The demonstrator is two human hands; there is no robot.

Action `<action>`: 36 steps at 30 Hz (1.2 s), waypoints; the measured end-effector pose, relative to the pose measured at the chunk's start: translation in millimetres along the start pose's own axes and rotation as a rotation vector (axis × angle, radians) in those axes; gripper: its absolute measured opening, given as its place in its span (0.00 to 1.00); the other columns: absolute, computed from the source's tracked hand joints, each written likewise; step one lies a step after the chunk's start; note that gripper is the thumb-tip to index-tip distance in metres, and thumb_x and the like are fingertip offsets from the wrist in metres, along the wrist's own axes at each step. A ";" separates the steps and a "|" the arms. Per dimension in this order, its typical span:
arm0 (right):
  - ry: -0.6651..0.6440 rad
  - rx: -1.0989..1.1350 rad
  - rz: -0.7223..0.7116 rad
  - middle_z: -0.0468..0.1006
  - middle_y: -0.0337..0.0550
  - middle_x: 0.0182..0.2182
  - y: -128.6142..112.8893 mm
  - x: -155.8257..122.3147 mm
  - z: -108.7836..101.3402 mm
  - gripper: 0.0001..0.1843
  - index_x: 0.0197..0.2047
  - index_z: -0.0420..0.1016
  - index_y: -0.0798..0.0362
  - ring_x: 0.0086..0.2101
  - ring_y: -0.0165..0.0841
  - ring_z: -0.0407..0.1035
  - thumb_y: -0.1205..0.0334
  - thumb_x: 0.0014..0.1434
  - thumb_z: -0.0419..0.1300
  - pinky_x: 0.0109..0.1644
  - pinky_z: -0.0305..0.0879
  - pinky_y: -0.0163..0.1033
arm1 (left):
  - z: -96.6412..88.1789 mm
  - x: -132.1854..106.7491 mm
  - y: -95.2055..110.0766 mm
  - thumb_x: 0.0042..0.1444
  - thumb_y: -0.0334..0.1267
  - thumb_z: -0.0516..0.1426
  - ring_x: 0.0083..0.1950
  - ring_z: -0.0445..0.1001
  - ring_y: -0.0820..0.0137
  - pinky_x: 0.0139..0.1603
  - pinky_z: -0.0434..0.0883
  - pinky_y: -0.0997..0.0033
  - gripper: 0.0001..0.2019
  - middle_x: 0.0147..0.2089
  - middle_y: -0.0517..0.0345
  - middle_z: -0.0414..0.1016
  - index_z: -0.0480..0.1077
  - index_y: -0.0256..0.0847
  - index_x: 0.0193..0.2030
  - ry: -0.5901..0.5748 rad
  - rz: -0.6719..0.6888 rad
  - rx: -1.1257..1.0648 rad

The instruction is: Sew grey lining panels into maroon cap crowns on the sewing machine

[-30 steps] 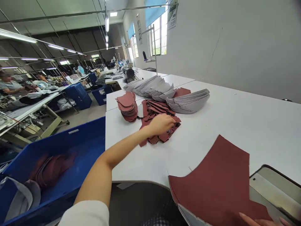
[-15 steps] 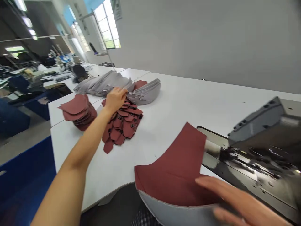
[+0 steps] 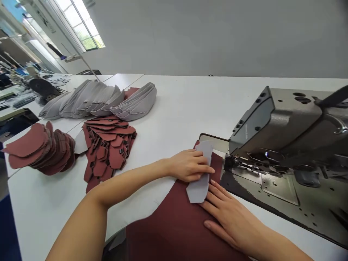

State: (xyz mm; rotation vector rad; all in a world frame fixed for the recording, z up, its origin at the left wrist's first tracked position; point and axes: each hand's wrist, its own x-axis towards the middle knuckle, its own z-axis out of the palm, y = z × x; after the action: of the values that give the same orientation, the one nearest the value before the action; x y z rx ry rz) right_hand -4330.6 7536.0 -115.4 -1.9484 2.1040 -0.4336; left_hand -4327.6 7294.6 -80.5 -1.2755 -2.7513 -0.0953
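A large maroon fabric panel [image 3: 168, 221] lies at the table's front edge, its narrow end beside the sewing machine's needle area. On that end rests a small light grey fabric piece [image 3: 198, 190], long with angled corners. My left hand [image 3: 189, 165] reaches across and grips this piece, its fingers curled over the middle and its thumb hidden. My right hand [image 3: 231, 214] lies flat on the maroon panel with fingers stretched out, the fingertips at the grey piece's right edge.
The sewing machine [image 3: 293, 119] fills the right side. At left are a heap of small maroon pieces [image 3: 108, 145] and a stack of curved maroon pieces [image 3: 40, 148]. Behind them stand folded grey panels [image 3: 89, 99] in a row on the white table [image 3: 185, 105].
My left hand has come from the maroon heap to the panel with the small grey piece. My right hand has settled flat on the panel. The view has turned right.
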 end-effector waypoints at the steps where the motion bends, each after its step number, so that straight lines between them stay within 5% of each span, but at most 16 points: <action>1: -0.011 0.026 -0.004 0.68 0.49 0.64 -1.1 -5.0 -6.4 0.25 0.67 0.66 0.48 0.65 0.47 0.59 0.54 0.68 0.55 0.71 0.52 0.62 | 5.0 2.1 -0.7 0.63 0.35 0.53 0.49 0.70 0.61 0.49 0.70 0.60 0.17 0.50 0.51 0.76 0.71 0.42 0.57 0.022 0.007 -0.035; 5: -0.047 0.100 -0.043 0.66 0.44 0.66 4.2 -19.7 -38.3 0.35 0.63 0.69 0.47 0.67 0.37 0.56 0.77 0.53 0.52 0.72 0.54 0.51 | 13.8 10.4 -4.2 0.66 0.31 0.49 0.49 0.72 0.65 0.53 0.72 0.64 0.17 0.47 0.51 0.77 0.70 0.38 0.58 0.198 -0.135 -0.185; 9: -0.027 0.100 -0.043 0.67 0.45 0.65 11.3 -26.0 -43.4 0.41 0.63 0.68 0.49 0.66 0.42 0.56 0.75 0.43 0.56 0.70 0.58 0.51 | 22.8 16.2 -7.2 0.68 0.39 0.51 0.67 0.66 0.59 0.70 0.64 0.54 0.20 0.65 0.45 0.70 0.65 0.35 0.64 0.250 -0.268 -0.085; 14: 0.362 -0.069 0.000 0.80 0.42 0.46 11.0 -12.2 1.2 0.15 0.44 0.75 0.51 0.51 0.42 0.71 0.71 0.52 0.62 0.61 0.68 0.50 | 33.2 14.3 6.1 0.70 0.36 0.47 0.70 0.65 0.64 0.73 0.63 0.59 0.18 0.67 0.51 0.70 0.68 0.34 0.62 0.215 -0.196 -0.077; 17: 0.533 -0.135 -0.011 0.80 0.43 0.44 4.8 -9.2 20.4 0.14 0.44 0.76 0.54 0.51 0.39 0.71 0.75 0.58 0.54 0.64 0.65 0.47 | 34.0 14.3 17.3 0.69 0.34 0.48 0.68 0.68 0.66 0.70 0.68 0.65 0.17 0.64 0.50 0.73 0.70 0.33 0.59 0.271 -0.173 -0.091; 23: 0.518 -0.085 -0.004 0.79 0.48 0.46 -7.6 -28.8 13.4 0.20 0.46 0.76 0.55 0.53 0.40 0.69 0.78 0.55 0.49 0.64 0.66 0.46 | 34.9 25.0 26.4 0.69 0.39 0.51 0.70 0.65 0.59 0.71 0.67 0.59 0.18 0.65 0.50 0.72 0.71 0.33 0.59 0.281 -0.174 -0.100; 30: 0.522 0.128 0.109 0.73 0.53 0.47 -2.5 -45.9 2.2 0.11 0.49 0.71 0.56 0.49 0.41 0.68 0.70 0.63 0.58 0.49 0.74 0.44 | 40.9 26.5 31.7 0.71 0.40 0.48 0.72 0.62 0.59 0.72 0.65 0.56 0.19 0.68 0.51 0.69 0.68 0.35 0.62 0.215 -0.217 -0.088; 36: 0.514 0.116 0.078 0.75 0.50 0.44 -4.2 -48.1 8.2 0.10 0.48 0.73 0.54 0.48 0.41 0.68 0.71 0.65 0.56 0.50 0.73 0.48 | 37.7 27.0 32.9 0.71 0.40 0.47 0.72 0.62 0.59 0.72 0.65 0.53 0.18 0.69 0.48 0.67 0.68 0.35 0.61 0.176 -0.253 -0.101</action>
State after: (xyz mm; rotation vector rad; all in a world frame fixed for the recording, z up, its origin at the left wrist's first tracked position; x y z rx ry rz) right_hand -4319.9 7583.2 -122.5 -1.8209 2.3672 -1.1138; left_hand -4322.4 7340.1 -114.2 -0.8841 -2.7675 -0.3528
